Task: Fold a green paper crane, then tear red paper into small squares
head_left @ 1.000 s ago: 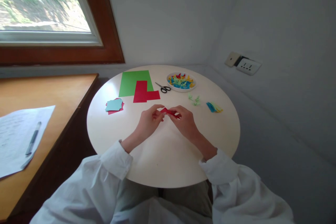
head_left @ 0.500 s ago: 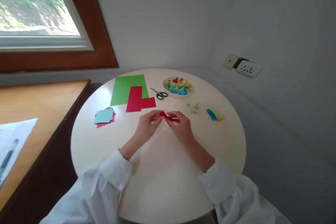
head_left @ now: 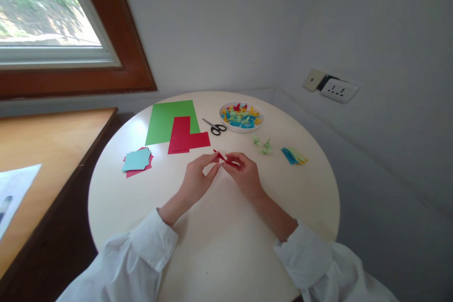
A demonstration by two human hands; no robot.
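Note:
Between my fingertips, over the middle of the round white table point(head_left: 219, 231), is a small folded piece of red paper point(head_left: 230, 163). My right hand point(head_left: 245, 172) pinches its right part, and the fingers hide some of it. The thumb and forefinger of my left hand point(head_left: 198, 177) close on its left end. Red paper sheets point(head_left: 180, 134) lie just beyond my left hand, partly over a green sheet point(head_left: 161, 120). Scissors point(head_left: 215, 128) with black handles rest past my hands. A few small pale green folded paper pieces point(head_left: 264, 145) lie beyond my right hand.
A white oval dish point(head_left: 240, 129) at the back holds many colourful folded paper pieces. Blue and yellow folded strips point(head_left: 293, 156) lie at the right. A stack of light blue and red paper squares point(head_left: 137, 159) is at the left. A wooden desk point(head_left: 71, 137) stands left of the table.
The view has tilted and shifted, so the table looks larger. In my hands the red paper has turned, now showing a thin pointed edge. Things on the table stay in place.

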